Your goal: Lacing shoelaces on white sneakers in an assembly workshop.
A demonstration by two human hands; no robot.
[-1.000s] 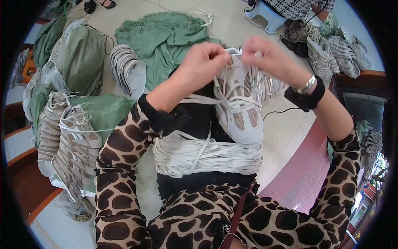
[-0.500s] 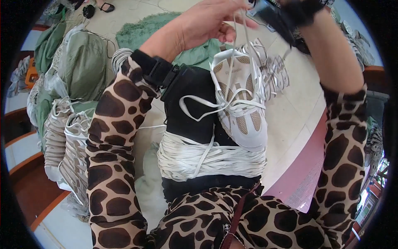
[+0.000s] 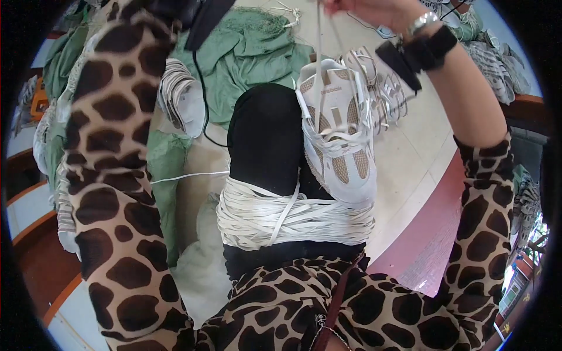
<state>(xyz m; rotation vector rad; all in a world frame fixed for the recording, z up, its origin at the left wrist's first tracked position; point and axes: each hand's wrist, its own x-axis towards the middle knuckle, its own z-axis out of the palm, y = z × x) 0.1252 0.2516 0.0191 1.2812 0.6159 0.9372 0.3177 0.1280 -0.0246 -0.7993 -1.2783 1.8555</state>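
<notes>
While the left hand is out of view, its state cannot be told | lace [image 3: 319, 99], probably limp, pinch high up | shoe [image 3: 341, 96] over the right leg [image 3: 315, 187], likely light, pliant above, stiffer sole, hold by its sides; white, beige mesh panels | right hand [image 3: 374, 11], fingers curled together, grip on lace unclear

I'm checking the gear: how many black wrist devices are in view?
2: the right wrist device, at upper right; the left wrist device, at upper left, partly cut off.
</notes>
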